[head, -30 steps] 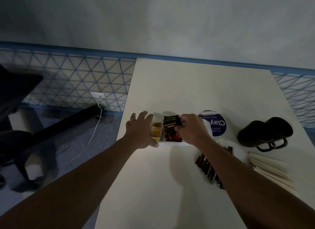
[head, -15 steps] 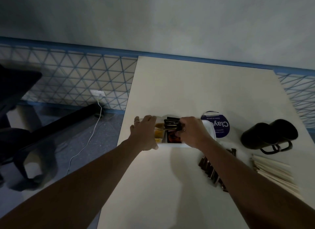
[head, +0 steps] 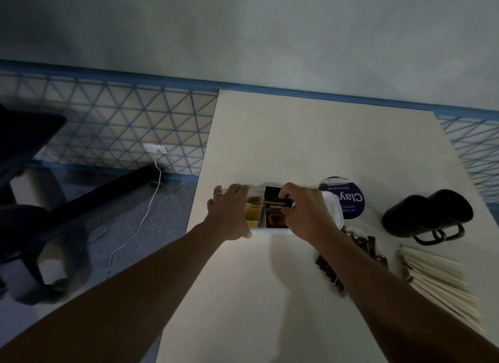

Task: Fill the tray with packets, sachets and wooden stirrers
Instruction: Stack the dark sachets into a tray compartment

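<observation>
A white tray (head: 272, 230) stands near the table's left edge. Its left section holds yellow sachets (head: 253, 210); its middle section holds dark packets (head: 275, 214). My left hand (head: 229, 211) lies on the tray's left end, gripping it. My right hand (head: 305, 210) is over the tray, its fingers closed on a bundle of dark packets in the middle section. More dark packets (head: 348, 257) lie loose under my right forearm. Wooden stirrers (head: 437, 281) are piled at the right edge.
Two dark mugs (head: 429, 216) stand right of the tray. A round blue sign (head: 348, 203) and a white lid (head: 334, 208) lie just behind my right hand. The table's left edge drops to the floor, where a chair (head: 24, 200) and a white cable (head: 135, 227) are.
My right hand has pushed the bundle of dark packets lower into the middle section. My left hand has closed onto the tray's left end from a spread position.
</observation>
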Tool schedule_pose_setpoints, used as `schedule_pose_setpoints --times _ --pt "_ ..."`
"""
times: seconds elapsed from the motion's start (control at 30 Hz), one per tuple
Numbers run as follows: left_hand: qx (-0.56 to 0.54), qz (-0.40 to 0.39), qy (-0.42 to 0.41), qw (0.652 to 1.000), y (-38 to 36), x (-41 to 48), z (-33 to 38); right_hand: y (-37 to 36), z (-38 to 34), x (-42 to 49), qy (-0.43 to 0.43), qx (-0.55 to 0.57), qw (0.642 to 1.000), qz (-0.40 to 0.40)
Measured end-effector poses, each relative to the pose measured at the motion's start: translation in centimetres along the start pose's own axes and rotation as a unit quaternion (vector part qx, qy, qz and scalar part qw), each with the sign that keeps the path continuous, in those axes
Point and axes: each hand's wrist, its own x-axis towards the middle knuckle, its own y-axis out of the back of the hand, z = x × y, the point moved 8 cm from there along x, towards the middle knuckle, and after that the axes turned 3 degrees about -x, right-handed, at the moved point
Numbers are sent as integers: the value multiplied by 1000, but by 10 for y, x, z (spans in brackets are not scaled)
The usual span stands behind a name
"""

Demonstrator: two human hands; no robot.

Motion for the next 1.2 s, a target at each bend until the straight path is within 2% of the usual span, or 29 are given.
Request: schedule_pose_setpoints --times 0.23,0.33,0.53,0.73,0.9,1.2 --pt "-5 4 -5 1000 1 -1 1 3 -12 -5 50 -63 997 0" --pt "-2 9 -9 1000 1 -1 1 8 -16 -1 41 -124 991 -3" --pt "-7 12 -9 1000 0 0 -1 -2 -17 10 44 -240 966 -89" --pt "-8 15 -16 1000 -2 3 -2 10 -24 21 37 -140 983 -110" --pt "-10 16 -17 1000 -1 2 -3 20 -18 22 45 -10 996 -72" --pt "-8 13 -22 1000 0 1 -1 8 -7 11 58 -20 997 -41"
